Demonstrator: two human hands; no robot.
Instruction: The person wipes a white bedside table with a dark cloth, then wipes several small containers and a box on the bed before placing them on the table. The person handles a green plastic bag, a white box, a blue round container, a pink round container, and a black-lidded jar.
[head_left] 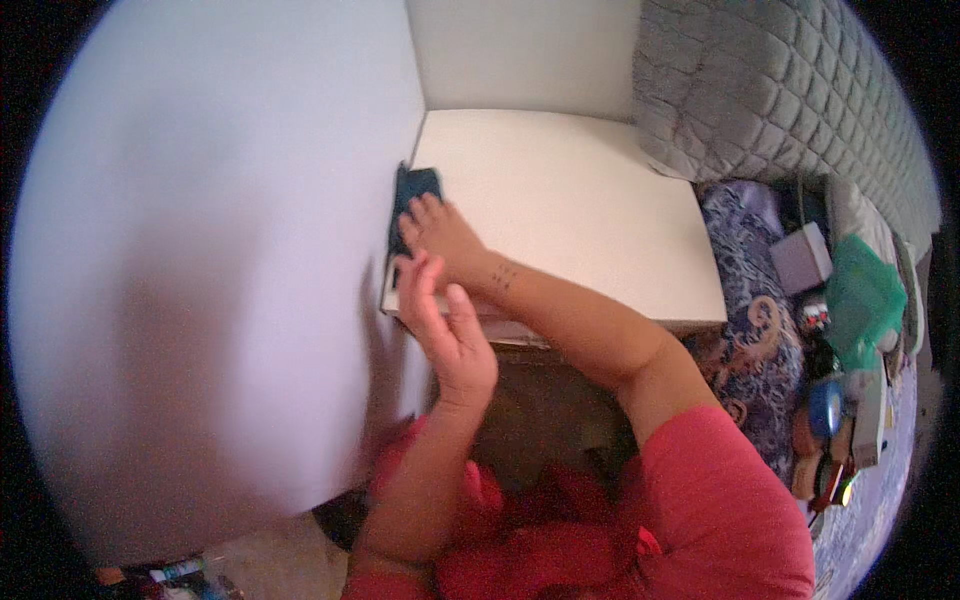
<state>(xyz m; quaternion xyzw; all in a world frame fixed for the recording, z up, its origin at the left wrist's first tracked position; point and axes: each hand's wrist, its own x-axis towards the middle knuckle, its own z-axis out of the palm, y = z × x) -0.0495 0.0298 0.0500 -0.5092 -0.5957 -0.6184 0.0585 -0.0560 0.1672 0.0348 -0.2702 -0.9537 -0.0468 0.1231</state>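
Observation:
A folded dark teal cloth (420,181) lies along the left edge of a cream tabletop (580,210), close against the wall. My right hand (443,238) rests flat on the cloth, its fingers spread and its palm down. It covers part of the cloth. Nearer to me, my left hand (452,345) is raised at the table's front left corner with its fingers stretched up and its thumb apart. Nothing shows in it. Its fingertips overlap the right hand in view, and I cannot tell whether they touch the cloth.
A pale wall (230,200) rises at left. A grey quilted cover (770,90) hangs at the back right. Beside the table, patterned fabric (755,290) holds a white box (802,258), a green plastic bag (862,300) and a blue round object (826,408). Small items lie at lower left.

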